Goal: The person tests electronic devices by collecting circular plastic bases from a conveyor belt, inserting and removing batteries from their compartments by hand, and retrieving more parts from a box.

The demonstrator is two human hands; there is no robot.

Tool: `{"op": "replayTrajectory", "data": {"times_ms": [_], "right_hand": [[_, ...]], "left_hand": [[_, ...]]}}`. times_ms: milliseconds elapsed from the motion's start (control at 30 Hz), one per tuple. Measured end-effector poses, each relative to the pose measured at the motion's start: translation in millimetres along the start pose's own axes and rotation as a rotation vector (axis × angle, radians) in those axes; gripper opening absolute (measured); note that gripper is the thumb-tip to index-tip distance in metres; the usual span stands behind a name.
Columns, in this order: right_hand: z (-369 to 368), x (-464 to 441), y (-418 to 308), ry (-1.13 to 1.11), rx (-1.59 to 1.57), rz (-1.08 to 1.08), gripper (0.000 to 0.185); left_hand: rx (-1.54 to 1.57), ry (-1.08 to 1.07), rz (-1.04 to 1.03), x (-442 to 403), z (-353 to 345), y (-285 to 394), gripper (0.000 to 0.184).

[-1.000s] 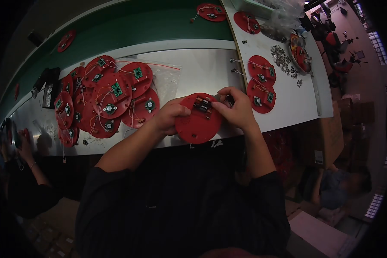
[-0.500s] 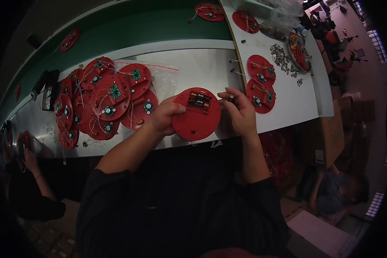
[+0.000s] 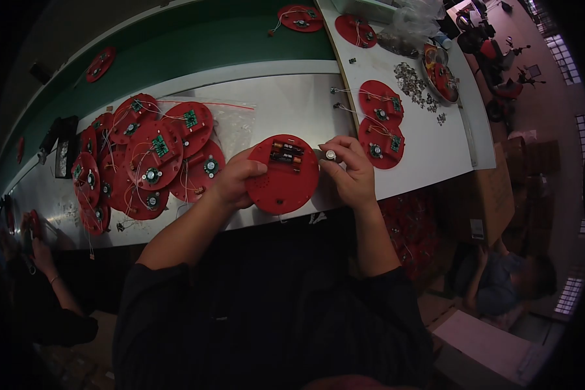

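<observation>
My left hand point(image 3: 236, 179) grips the left edge of a round red plastic disc point(image 3: 283, 192), thumb on its face. In the disc's battery compartment lie black-and-copper batteries point(image 3: 286, 153); metal contacts show at its lower edge. At the disc's right, my right hand point(image 3: 352, 170) pinches a small cylinder with a silver round end point(image 3: 331, 155), which looks like a battery. Its fingertips are close beside the disc's rim; whether they touch it I cannot tell.
A pile of red discs point(image 3: 136, 162) with green circuit boards, speakers and wires lies on the metal bench at left. Two more discs point(image 3: 380, 123), scattered small metal parts point(image 3: 415, 86) and a bowl point(image 3: 441, 73) occupy the white table at right. Other people sit at both sides.
The small cylinder in my right hand has turned so its silver end faces me. The whole view has shifted slightly; my left hand still holds the disc.
</observation>
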State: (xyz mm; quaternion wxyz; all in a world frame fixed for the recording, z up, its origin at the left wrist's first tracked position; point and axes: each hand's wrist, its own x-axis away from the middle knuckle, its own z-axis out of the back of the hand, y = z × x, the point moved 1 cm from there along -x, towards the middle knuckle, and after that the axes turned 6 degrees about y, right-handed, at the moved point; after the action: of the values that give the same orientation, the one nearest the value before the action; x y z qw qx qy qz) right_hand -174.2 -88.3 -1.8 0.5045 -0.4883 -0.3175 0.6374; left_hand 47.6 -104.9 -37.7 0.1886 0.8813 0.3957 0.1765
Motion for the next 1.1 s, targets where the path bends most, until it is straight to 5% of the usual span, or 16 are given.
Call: {"op": "replayTrajectory", "data": {"times_ms": [133,333,400,733,800,933,1000,1100], "right_hand": [[2.2,1.3,3.2,-0.004,0.096,-0.014,0.025],[-2.6,6.5,-0.1,0.099,-0.436,-0.306,0.022],[1.5,9.8,9.8,0.032,-0.143,-0.225,0.018],[12.6,18.3,7.2,-0.113,0.133,-0.198,0.019],[14.5,18.0,4.5,-0.145,0.332,-0.020,0.019],[16.1,16.4,-2.3,-0.087,0.358,0.067,0.019],[17.5,17.4,-6.6,-0.071,0.209,-0.141,0.018],[14.6,14.8,-3.4,-0.086,0.173,-0.033,0.017]], "left_hand": [[0.016,-0.012,0.009,1.2,-0.5,1.3,0.057],[0.013,0.007,0.007,1.1,-2.0,1.0,0.056],[0.014,0.007,0.003,0.7,-1.0,1.3,0.056],[0.006,0.044,-0.025,-0.3,-1.0,1.4,0.056],[0.001,0.055,-0.022,-1.0,-0.1,-0.2,0.056],[0.024,0.037,-0.033,-1.3,-0.4,-0.3,0.055],[0.023,0.044,-0.029,-0.6,-0.8,0.1,0.055],[0.019,0.045,-0.022,-0.2,-1.6,-0.8,0.055]]}}
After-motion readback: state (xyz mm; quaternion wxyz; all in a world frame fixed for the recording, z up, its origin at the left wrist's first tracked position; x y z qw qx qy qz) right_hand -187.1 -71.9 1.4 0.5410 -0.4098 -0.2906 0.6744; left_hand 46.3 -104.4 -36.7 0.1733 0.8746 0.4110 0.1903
